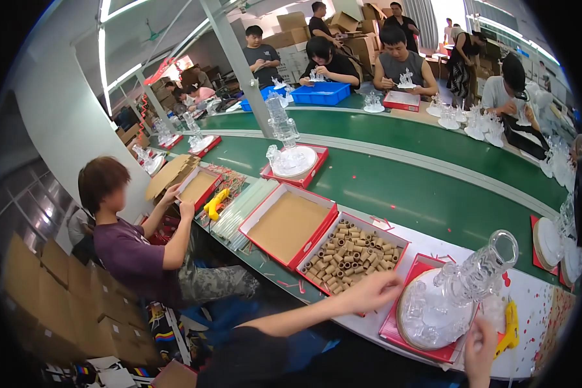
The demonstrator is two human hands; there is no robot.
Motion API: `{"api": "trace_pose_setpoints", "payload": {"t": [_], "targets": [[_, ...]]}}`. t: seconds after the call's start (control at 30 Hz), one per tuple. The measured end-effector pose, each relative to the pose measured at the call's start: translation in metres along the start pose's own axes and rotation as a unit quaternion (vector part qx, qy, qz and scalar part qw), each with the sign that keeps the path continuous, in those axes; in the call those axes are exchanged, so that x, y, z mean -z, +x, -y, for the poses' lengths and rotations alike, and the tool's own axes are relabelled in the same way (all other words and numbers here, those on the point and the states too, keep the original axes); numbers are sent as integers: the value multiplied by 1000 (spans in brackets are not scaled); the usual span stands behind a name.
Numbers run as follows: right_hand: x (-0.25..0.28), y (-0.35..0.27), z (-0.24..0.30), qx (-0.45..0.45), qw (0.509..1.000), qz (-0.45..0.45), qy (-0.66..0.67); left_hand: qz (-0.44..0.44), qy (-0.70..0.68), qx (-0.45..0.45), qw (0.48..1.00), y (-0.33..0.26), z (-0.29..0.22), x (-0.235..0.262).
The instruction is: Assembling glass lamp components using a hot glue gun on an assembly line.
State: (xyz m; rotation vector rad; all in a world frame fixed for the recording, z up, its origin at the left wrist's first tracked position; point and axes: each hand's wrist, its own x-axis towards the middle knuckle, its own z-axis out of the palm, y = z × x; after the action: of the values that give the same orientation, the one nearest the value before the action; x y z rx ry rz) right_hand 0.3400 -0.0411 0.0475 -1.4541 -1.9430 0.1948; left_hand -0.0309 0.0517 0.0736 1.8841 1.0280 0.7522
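Observation:
My left hand (375, 292) hovers over the near right edge of a red-and-white box lid (404, 244) full of short brown cardboard tubes (350, 256). Its fingers are bent together; whatever they hold, if anything, is hidden. At lower right my right hand (480, 349) has its fingers curled, beside a clear plastic tower model (475, 275). What lies in that hand does not show. The tower's round white base (427, 320) rests on a red tray (389, 328), between my two hands.
A yellow glue gun (511, 330) lies right of the tower. Left of the tubes sits an open red box (288, 223) with a brown bottom. Another tower (281, 123) stands on the green bench (381, 184). At left, a co-worker in purple (136, 252) holds a box; others sit across.

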Motion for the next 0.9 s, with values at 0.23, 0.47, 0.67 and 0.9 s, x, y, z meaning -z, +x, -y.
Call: {"api": "trace_pose_setpoints", "payload": {"t": [0.23, 0.47, 0.67, 0.9], "targets": [[35, 11, 111, 4, 996, 92, -14, 206, 98, -18, 973, -59, -21, -37], [22, -6, 107, -173, 950, 259, -4, 162, 262, 11, 951, -65, -2, -73], [-8, -37, 61, -25, 972, 195, -128, 144, 319, -29, 936, -54, -11, -77], [-4, -25, 50, -42, 961, 252, -106, 200, 316, -10, 927, -60, -6, -78]]}}
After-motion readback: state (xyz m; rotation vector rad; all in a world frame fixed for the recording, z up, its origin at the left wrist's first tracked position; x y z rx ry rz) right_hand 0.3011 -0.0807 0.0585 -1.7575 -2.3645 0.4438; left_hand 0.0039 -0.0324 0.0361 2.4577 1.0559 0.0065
